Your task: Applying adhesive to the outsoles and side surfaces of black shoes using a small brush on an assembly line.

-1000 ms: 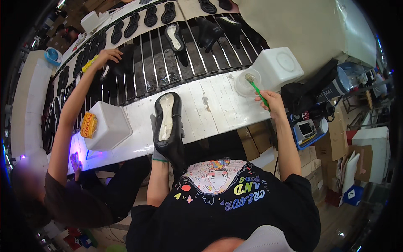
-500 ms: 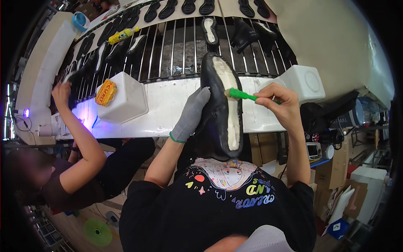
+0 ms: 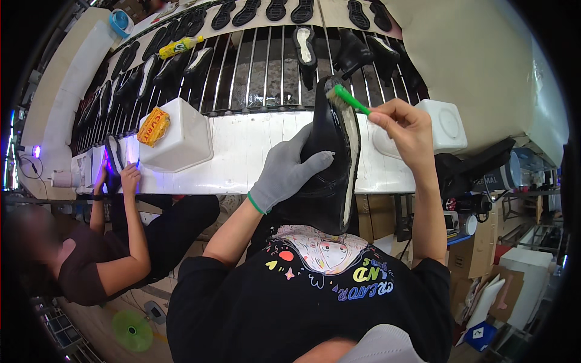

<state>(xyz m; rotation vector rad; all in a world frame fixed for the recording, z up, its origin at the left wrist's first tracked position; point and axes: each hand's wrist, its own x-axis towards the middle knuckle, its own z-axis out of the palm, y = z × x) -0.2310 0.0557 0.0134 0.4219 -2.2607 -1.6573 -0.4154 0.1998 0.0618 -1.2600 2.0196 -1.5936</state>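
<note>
A black boot (image 3: 330,199) is held before my chest, tilted on its side, its pale coated sole toward the right. My left hand (image 3: 289,172), in a grey glove with a green cuff, is closed round the boot's upper, thumb across it. Pinched in my bare right hand (image 3: 402,124) is a green-handled brush (image 3: 352,100). Its bristles touch the pale strip near the far end of the sole.
A white tub (image 3: 181,136) with a yellow packet (image 3: 154,126) stands left; another white container (image 3: 442,124) stands right. Beyond lies a metal-bar rack (image 3: 263,72) with black boots and a yellow bottle (image 3: 180,46). At left, a co-worker's hands hold a shoe (image 3: 113,160).
The brush has moved from mid-sole up to the far end. My left hand has turned the boot more onto its side. The co-worker's hands have come down to a shoe.
</note>
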